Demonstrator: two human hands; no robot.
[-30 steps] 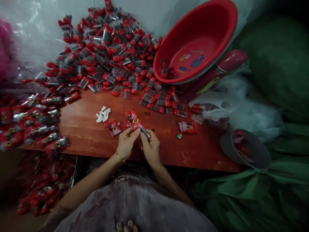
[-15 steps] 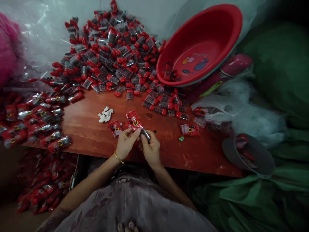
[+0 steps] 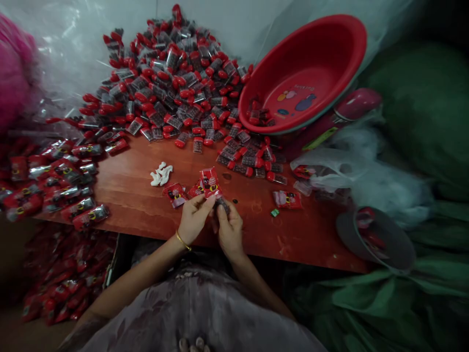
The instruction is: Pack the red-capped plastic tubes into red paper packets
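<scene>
Near the table's front edge my left hand (image 3: 193, 218) pinches the lower end of a small red printed packet (image 3: 209, 180). My right hand (image 3: 230, 227) is closed on a small clear tube with dark contents (image 3: 222, 205), held against the packet's lower end. Whether the tube is inside the packet I cannot tell; fingers cover the join. Just left of my hands lie more red packets (image 3: 175, 194) and a crumpled white piece (image 3: 161, 174). Behind them rises a big heap of red-capped clear tubes (image 3: 157, 115).
Filled red packets (image 3: 62, 176) pile up at the table's left, with more below the edge. A red basin (image 3: 330, 54) leans at the back right. Right of my hands lie a red packet (image 3: 287, 199), a tiny green sachet (image 3: 274, 212) and a grey bowl (image 3: 348, 234).
The red packet has swung more upright and shifted slightly right. The tube in my right hand, slanting out to the right before, now points up toward the packet.
</scene>
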